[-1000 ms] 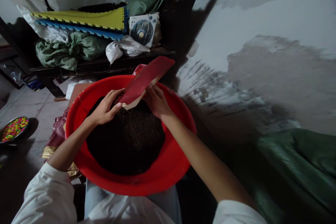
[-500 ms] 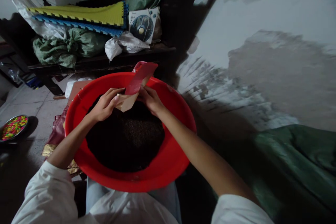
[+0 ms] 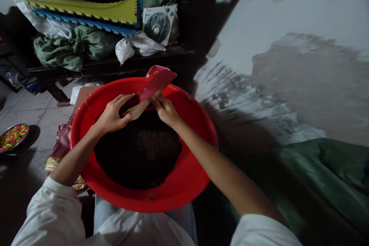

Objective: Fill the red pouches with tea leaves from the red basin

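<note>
Over the red basin (image 3: pixel 184 188), a folded piece of paper (image 3: pixel 155 84), red-pink on one face and tan on the other, is tilted between both hands. My left hand (image 3: pixel 113 113) is closed on its lower left end, thumb in front and fingers behind. At the tan edge on the right, my right hand (image 3: pixel 165 110) pinches it between thumb and fingers. Dark loose grainy stuff (image 3: pixel 152 142) covers the basin's bottom, below both hands. Behind the paper, at the far rim, shows part of a pink container (image 3: pixel 150 70) with orange-red bits inside.
A metal bowl of colourful small pieces (image 3: pixel 14 137) stands at the left. At the back, a dark bench (image 3: pixel 100 63) carries yellow and blue foam mats (image 3: pixel 86 9), sacks and a box fan (image 3: pixel 158 25). A green sack (image 3: pixel 325 177) lies at right, by the peeling wall.
The paper has tipped, so its tan face shows less and its red face slants more. My left hand has shifted slightly and its thumb lies lower along the edge.
</note>
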Demonstrator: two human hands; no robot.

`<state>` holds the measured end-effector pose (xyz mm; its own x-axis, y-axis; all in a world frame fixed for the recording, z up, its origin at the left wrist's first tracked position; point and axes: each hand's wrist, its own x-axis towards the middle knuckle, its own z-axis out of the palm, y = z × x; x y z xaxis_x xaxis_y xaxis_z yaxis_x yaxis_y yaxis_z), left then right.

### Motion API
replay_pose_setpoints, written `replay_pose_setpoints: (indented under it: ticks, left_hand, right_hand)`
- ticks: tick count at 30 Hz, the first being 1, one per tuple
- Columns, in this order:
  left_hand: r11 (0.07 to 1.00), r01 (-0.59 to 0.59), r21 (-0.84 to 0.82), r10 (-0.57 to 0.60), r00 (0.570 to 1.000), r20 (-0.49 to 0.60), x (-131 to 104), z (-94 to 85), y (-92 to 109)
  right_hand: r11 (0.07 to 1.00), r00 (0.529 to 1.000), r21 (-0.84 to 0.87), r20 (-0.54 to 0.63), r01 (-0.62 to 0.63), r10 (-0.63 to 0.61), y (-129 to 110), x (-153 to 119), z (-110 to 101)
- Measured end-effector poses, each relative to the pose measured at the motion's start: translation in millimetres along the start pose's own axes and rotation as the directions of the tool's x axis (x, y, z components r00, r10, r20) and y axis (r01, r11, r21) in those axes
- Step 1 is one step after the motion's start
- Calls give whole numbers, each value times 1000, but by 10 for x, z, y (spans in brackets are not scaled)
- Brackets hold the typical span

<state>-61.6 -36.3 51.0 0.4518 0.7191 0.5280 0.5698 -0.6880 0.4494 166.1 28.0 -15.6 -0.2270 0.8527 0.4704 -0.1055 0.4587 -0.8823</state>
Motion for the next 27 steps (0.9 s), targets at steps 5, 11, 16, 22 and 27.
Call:
replay_pose_setpoints:
  ticks: [5,11,16,22,27]
  left_hand:
    - [998,50,-33,-52,996,-69,10,-14,22]
    - [995,79,54,-74,993,-96,2,1,12]
    - [990,85,113,-76,993,-85,-12,53,-93]
    - [954,288,-80,-299,923,-243,-18,101,-198]
    - [937,349,-10,-325,860,-394,-49,107,-216]
  right_hand:
    - [999,1000,-49,-7,23,-24,11,11,-9]
    - [997,999,-69,6,44,-44,-4,20,-25]
    - [997,999,-61,13,47,-46,38,26,-10]
    - [964,990,-229,11,137,-138,-60,1,8]
    - [874,961,-425,-35,236,-276,-239,-99,68]
